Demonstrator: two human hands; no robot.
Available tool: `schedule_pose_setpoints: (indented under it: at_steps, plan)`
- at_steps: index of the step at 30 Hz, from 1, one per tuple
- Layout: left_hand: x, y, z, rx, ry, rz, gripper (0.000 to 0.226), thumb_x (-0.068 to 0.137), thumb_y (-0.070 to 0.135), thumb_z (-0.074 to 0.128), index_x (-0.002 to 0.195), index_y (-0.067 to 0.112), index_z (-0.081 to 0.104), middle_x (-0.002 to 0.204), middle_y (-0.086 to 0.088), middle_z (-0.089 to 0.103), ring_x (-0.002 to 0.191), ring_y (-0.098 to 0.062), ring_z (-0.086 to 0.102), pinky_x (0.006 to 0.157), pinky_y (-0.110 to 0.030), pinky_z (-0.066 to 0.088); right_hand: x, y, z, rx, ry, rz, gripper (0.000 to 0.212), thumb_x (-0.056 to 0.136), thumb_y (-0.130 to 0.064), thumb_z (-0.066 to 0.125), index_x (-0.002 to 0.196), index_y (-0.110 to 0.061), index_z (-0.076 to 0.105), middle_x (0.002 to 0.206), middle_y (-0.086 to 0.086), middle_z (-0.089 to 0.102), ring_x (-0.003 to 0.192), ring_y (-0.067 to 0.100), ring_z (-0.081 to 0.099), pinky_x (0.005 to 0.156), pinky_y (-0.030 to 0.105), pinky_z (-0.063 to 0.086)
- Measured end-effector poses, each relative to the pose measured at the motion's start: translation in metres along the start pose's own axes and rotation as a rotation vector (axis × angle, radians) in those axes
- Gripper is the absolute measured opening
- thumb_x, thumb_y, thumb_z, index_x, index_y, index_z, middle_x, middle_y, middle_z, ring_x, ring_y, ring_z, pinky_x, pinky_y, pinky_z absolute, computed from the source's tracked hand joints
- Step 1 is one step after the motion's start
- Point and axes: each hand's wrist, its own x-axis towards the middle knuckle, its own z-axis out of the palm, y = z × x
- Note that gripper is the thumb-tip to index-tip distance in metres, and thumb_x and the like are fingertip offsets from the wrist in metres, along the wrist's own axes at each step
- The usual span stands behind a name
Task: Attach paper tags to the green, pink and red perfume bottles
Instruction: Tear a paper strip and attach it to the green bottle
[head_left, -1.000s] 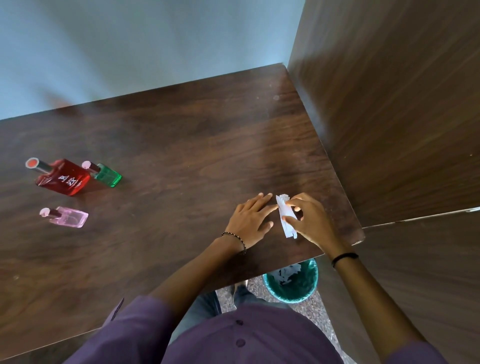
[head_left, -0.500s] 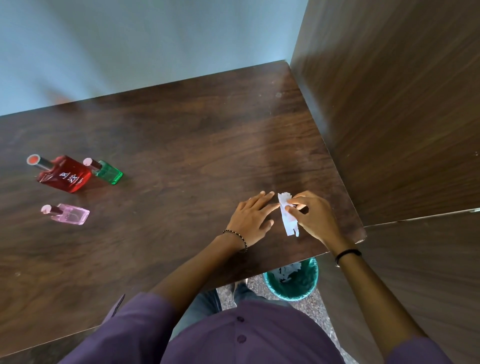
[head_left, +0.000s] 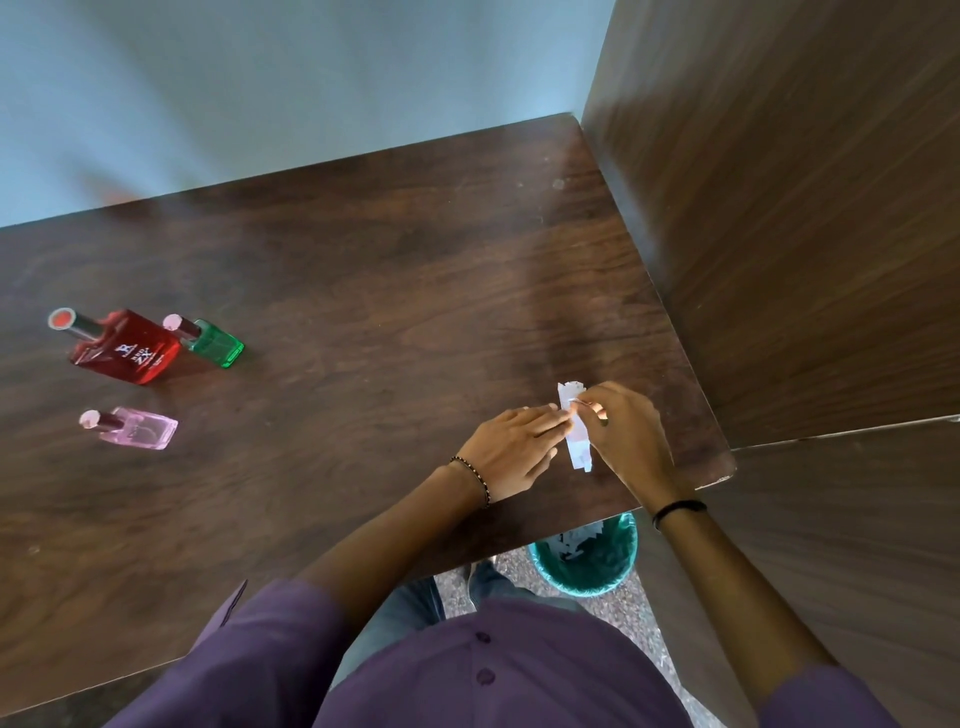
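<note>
A white strip of paper tags (head_left: 577, 434) lies on the dark wooden table (head_left: 363, 291) near its right front corner. My right hand (head_left: 626, 436) pinches the strip near its upper part. My left hand (head_left: 511, 452) lies flat beside it, fingertips touching the strip's left edge. Far to the left stand three perfume bottles: the red bottle (head_left: 124, 345) with white lettering, the small green bottle (head_left: 215, 343) right beside it, and the pink bottle (head_left: 137, 427) nearer to me.
A tall wooden panel (head_left: 779, 208) walls off the table's right side. Below the front edge a green waste bin (head_left: 584, 558) holds paper scraps. A pale blue wall runs behind the table.
My right fingers have shifted up the strip and closed on it more tightly. My left fingertips slid right to touch the paper. The bottles have not moved.
</note>
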Motion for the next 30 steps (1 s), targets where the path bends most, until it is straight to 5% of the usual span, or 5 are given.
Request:
schedule_pose_setpoints:
  at_steps: [14, 21, 30]
  plan:
    - [0.0, 0.0, 0.006, -0.067, -0.052, -0.097, 0.048, 0.098, 0.021, 0.045, 0.146, 0.014, 0.04, 0.154, -0.003, 0.037, 0.143, -0.019, 0.034, 0.113, -0.034, 0.035, -0.004, -0.006, 0.003, 0.046, 0.118, 0.048, 0.009, 0.091, -0.01, 0.072, 0.095, -0.004, 0.078, 0.091, 0.009, 0.078, 0.077, 0.023, 0.073, 0.068, 0.029, 0.057]
    - [0.005, 0.008, 0.002, -0.126, -0.06, -0.177, 0.047, 0.098, 0.025, 0.044, 0.145, 0.015, 0.04, 0.156, 0.0, 0.035, 0.143, -0.018, 0.031, 0.111, -0.037, 0.037, -0.002, -0.004, 0.004, 0.046, 0.118, 0.066, 0.01, 0.089, -0.013, 0.075, 0.093, -0.005, 0.079, 0.088, 0.007, 0.078, 0.069, 0.009, 0.063, 0.062, 0.007, 0.039]
    - [0.006, 0.01, -0.007, -0.145, -0.119, -0.213, 0.049, 0.101, 0.028, 0.041, 0.148, 0.018, 0.034, 0.159, 0.004, 0.027, 0.147, -0.012, 0.021, 0.112, -0.033, 0.032, 0.003, 0.002, 0.0, 0.09, 0.056, 0.152, 0.014, 0.089, -0.021, 0.075, 0.096, -0.011, 0.081, 0.088, 0.004, 0.08, 0.072, 0.014, 0.071, 0.063, 0.012, 0.044]
